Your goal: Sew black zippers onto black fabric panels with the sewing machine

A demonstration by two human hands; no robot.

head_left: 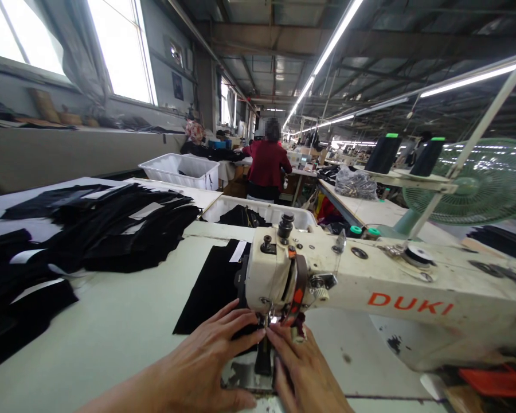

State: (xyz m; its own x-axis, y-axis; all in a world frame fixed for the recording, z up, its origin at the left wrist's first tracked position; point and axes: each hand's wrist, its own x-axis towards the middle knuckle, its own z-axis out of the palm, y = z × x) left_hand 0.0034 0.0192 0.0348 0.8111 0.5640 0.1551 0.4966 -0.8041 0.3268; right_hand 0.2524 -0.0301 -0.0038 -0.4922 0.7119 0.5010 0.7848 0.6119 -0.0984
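Fingers spread and lying flat, my left hand [217, 347] presses on a black fabric piece [204, 292] left of the needle. My right hand [303, 364] is closed, its fingertips beside the presser foot [266, 321] and along a narrow black strip [264, 360]. That strip comes out toward me from under the foot; its exact kind is unclear. The tips of both hands nearly meet at the needle. Over them stands the head of a cream sewing machine [270, 269] marked DUKI. A white tag [238, 251] lies on the fabric's far end.
Stacked black fabric pieces [129, 229] with white tags cover the table's left side. Behind the machine is a white bin [292, 213] with dark pieces; another white bin [180, 166] stands farther back. Thread cones [382, 154] and a green fan [473, 183] are right. A person [266, 163] works ahead.
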